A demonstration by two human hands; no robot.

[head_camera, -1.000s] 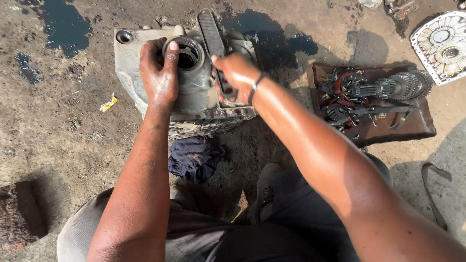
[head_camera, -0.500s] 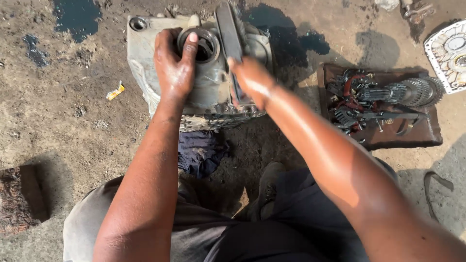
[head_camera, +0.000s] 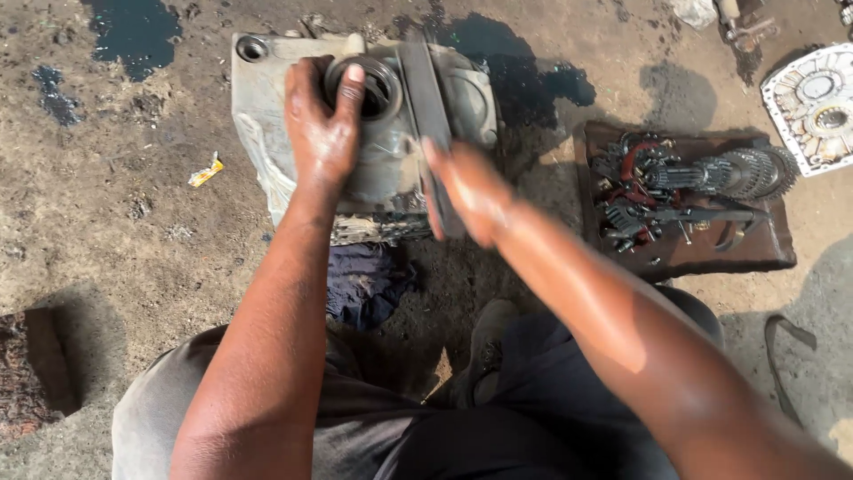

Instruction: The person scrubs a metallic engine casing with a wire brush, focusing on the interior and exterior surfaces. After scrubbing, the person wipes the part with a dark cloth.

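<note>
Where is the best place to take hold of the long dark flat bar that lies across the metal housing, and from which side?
Probably the near end of the flat bar, from the person's right side: it overhangs the grey housing there, and the blurred right hand already grips it. The left hand covers the round bearing opening beside the bar.

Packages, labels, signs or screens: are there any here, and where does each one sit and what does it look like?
Scrap of wrapper: on the dirt, left of the grey metal housing; small, crumpled, yellow and white.
No labels, signs or screens show.
</note>
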